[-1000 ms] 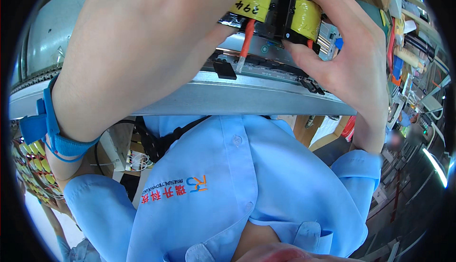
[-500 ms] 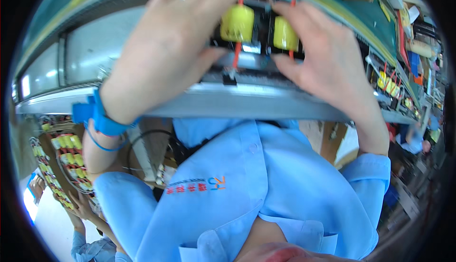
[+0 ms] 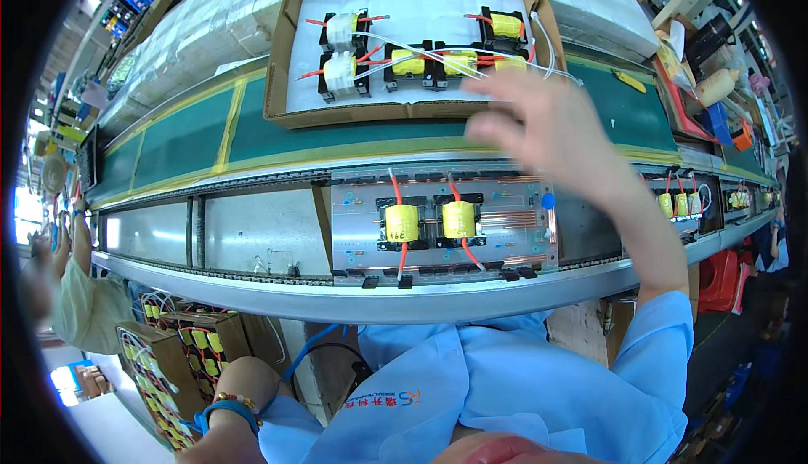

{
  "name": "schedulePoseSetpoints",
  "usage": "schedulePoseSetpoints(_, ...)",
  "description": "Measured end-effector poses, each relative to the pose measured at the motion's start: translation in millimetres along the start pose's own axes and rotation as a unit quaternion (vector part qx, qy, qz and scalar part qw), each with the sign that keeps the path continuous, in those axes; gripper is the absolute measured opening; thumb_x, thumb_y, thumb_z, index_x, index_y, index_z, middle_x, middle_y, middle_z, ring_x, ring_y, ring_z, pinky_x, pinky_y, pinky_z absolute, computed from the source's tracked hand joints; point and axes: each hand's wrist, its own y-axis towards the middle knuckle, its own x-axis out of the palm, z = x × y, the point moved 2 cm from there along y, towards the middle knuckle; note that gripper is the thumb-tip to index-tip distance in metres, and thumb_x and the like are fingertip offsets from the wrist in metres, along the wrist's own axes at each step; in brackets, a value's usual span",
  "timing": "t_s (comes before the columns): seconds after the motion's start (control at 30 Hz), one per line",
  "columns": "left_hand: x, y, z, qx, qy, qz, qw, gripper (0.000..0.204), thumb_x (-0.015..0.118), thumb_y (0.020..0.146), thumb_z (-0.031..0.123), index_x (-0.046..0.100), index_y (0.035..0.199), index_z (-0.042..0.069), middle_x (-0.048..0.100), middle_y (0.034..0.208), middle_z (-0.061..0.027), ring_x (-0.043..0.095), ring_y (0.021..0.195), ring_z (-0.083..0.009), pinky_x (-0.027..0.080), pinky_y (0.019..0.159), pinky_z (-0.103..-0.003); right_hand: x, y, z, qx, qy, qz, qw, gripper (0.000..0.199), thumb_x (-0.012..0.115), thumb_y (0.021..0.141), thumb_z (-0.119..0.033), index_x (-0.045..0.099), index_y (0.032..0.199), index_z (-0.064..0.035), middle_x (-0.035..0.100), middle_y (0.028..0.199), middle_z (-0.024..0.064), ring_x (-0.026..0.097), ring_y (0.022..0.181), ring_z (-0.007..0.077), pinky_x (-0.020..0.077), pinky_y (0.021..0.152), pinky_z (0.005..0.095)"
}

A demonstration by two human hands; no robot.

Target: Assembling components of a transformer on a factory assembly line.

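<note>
Above the near right edge of a shallow cardboard box [image 3: 274,85], my right hand [image 3: 547,119] is blurred, with thumb and fingers apart and nothing seen between them. Its fingers overlap the view of a yellow-wound transformer [image 3: 511,64] in the box; whether they touch it cannot be told. Several other transformers with red leads and white wires lie there on white foam. On the line in front of me, a circuit board [image 3: 362,228] carries two yellow transformers, left [image 3: 402,222] and right [image 3: 459,219]. My left hand [image 3: 217,449] is at the lower edge beyond a blue wrist strap, its fingers hidden.
A metal rail [image 3: 471,298] runs along the line's near side. Farther right, another board bears yellow transformers [image 3: 677,205]. A yellow cutter [image 3: 629,82] lies on the green bench. Boxes of transformers [image 3: 202,346] stand below left. Another person [image 3: 84,304] is at far left.
Both hands have left the two transformers on the board. My right hand has moved to the cardboard box, and my left has dropped to the lower edge. The view takes in more of the bench.
</note>
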Motion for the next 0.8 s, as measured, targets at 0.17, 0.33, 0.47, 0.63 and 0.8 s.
schedulePoseSetpoints(0.17,0,23,-26,0.125,0.556,0.029,0.821,0.03,0.052,0.095,0.039,0.05,0.091,0.01,0.048,0.074,0.006,0.048,0.064,-0.004,0.044,0.062,-0.018,-22,60,103,0.017,-0.144,0.032,0.989,0.029,0.063,0.081,-0.015,0.067,0.11,-0.0149,0.066,0.103,0.0053,0.064,0.095,0.0262,0.0537,0.076,0.0399)
schedulePoseSetpoints(0.33,-4,26,-18,0.079,0.332,-0.088,0.936,0.047,0.058,0.09,0.05,0.05,0.108,0.007,0.057,0.087,0.0008,0.053,0.066,-0.0074,0.048,0.063,-0.02,-35,93,113,0.104,0.048,0.029,0.993,0.027,0.065,0.081,-0.014,0.067,0.108,-0.007,0.068,0.098,0.0101,0.066,0.086,0.0254,0.0519,0.075,0.0366)
schedulePoseSetpoints(0.47,13,29,-26,0.008,-0.347,-0.077,0.935,0.028,0.04,0.094,0.015,0.049,0.119,0.024,0.062,0.069,-0.0103,0.055,0.053,-0.0195,0.048,0.069,-0.034,-26,107,111,0.129,0.002,0.014,0.992,0.023,0.066,0.082,-0.018,0.071,0.1,-0.0058,0.072,0.092,0.0122,0.067,0.086,0.0266,0.0523,0.076,0.0352)
schedulePoseSetpoints(0.63,22,35,-40,-0.029,-0.427,-0.093,0.899,0.019,0.042,0.093,0.017,0.055,0.106,0.02,0.059,0.067,-0.0105,0.055,0.054,-0.0191,0.049,0.067,-0.034,28,139,85,-0.043,-0.096,0.022,0.994,0.043,0.061,0.081,-0.004,0.062,0.123,-0.0155,0.066,0.115,0.0042,0.064,0.099,0.0231,0.0527,0.082,0.0355)
schedulePoseSetpoints(0.8,36,24,-69,0.001,-0.4,0.188,0.897,0.015,0.071,0.08,0.008,0.064,0.092,0.013,0.05,0.054,0.0127,0.049,0.044,-0.0042,0.042,0.061,-0.021,75,175,40,-0.248,-0.15,-0.068,0.955,0.083,0.067,0.067,0.004,0.045,0.141,-0.0262,0.052,0.137,0.0028,0.05,0.124,0.0254,0.0475,0.097,0.0383)
